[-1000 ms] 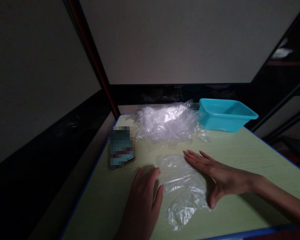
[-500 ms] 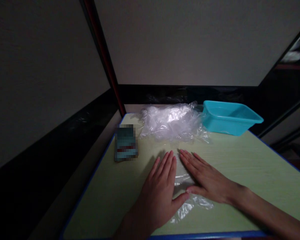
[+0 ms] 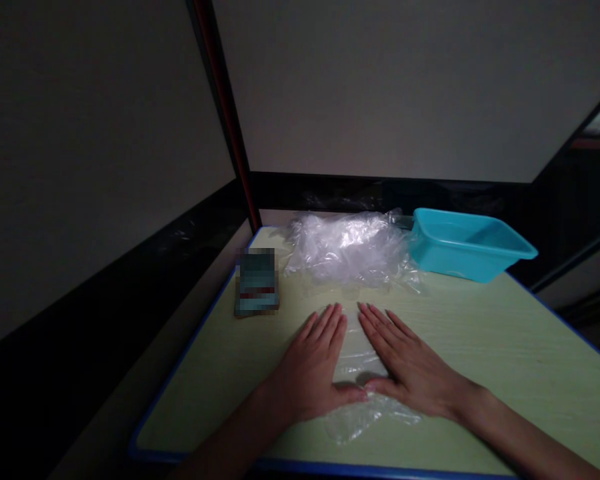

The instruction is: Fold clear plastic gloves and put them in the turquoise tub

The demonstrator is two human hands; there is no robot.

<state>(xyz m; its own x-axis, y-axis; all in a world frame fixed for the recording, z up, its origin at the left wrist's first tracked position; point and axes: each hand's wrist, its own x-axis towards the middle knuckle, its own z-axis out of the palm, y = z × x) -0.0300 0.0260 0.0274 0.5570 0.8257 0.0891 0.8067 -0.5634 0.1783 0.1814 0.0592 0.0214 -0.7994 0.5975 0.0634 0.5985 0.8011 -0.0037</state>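
Note:
A clear plastic bag [image 3: 357, 363] lies flat on the light green table [image 3: 500, 347], its crumpled near end spreading below my thumbs. My left hand [image 3: 314, 367] rests palm down on the bag's left side, fingers stretched forward. On its right side, my right hand [image 3: 407, 363] is also laid flat with the fingers extended. The two thumbs nearly meet over the bag, and a strip of plastic shows between the hands. Parts of the bag are hidden under both palms.
Behind my hands sits a heap of crumpled clear plastic bags [image 3: 353, 250]. A turquoise plastic basin [image 3: 465, 253] stands at the back right. Near the left edge lies a blurred-out dark rectangular item [image 3: 257, 283]. Walls [image 3: 380, 87] rise behind and to the left.
My left hand has shifted slightly left and flattened out, opening a wider gap between the hands. The view has turned a little, so the table's contents appear shifted right.

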